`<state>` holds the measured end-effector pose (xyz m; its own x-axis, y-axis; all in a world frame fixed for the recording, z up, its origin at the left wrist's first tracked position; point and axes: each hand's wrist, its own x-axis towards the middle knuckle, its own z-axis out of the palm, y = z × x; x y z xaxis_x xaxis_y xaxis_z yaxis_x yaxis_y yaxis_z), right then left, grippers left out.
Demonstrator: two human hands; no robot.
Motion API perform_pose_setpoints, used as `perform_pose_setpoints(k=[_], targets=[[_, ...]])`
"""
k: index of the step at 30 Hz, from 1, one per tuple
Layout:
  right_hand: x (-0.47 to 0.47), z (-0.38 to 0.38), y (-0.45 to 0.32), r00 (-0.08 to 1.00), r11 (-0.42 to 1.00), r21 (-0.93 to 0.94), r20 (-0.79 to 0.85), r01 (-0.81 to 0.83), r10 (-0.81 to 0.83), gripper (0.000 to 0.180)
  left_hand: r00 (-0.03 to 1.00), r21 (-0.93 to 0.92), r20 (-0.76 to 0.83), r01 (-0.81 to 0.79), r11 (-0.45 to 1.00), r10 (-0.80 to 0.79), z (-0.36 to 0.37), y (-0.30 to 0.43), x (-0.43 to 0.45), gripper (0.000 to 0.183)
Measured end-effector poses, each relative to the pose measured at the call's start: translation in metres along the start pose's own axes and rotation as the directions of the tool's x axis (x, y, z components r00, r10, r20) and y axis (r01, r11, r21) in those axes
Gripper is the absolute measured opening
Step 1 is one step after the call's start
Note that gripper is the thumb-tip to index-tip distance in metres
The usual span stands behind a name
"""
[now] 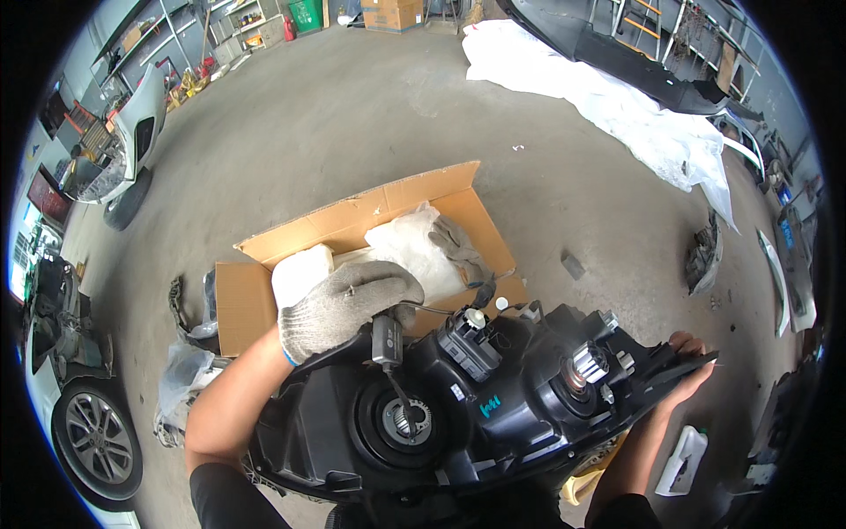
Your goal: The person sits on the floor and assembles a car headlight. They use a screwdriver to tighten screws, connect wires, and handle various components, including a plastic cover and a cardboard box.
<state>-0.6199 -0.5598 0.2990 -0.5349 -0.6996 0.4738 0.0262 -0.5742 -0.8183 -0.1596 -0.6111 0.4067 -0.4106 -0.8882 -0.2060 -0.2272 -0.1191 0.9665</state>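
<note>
A black car headlight assembly (522, 423) lies before me with its back side up, bearing handwritten teal marks. My left hand (350, 301), in a grey knitted work glove, is over its far edge, fingers curled at a small grey cable module (387, 340). A short cable runs from that module to a finned metal bulb base (410, 421) in the round left opening. My right hand (691, 370), bare, grips the housing's right end. Another finned bulb base (589, 362) sits in the right opening. Between them is a black adjuster unit (468, 344) with wires.
Just beyond the headlight stands an open cardboard box (357, 208) with white wrapping (410, 244) and a grey glove (456, 241). A white plastic bottle (684, 459) lies at right. A car wheel (98, 436) is at left; a black bumper (615, 56) rests over white sheeting (529, 66).
</note>
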Motion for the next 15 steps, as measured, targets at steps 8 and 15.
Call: perform_pose_setpoints(k=[8,15], targets=[[-0.002,0.008,0.000,0.998,0.999,0.030,-0.054,0.019,-0.018,0.053,0.983,-0.057,0.013,-0.185,0.981,0.186,-0.003,-0.011,0.001,0.022],[-0.001,-0.008,0.003,0.999,0.998,0.057,0.018,0.041,-0.042,0.053,0.940,-0.198,0.031,-0.326,0.924,0.339,-0.005,-0.025,0.001,0.026]])
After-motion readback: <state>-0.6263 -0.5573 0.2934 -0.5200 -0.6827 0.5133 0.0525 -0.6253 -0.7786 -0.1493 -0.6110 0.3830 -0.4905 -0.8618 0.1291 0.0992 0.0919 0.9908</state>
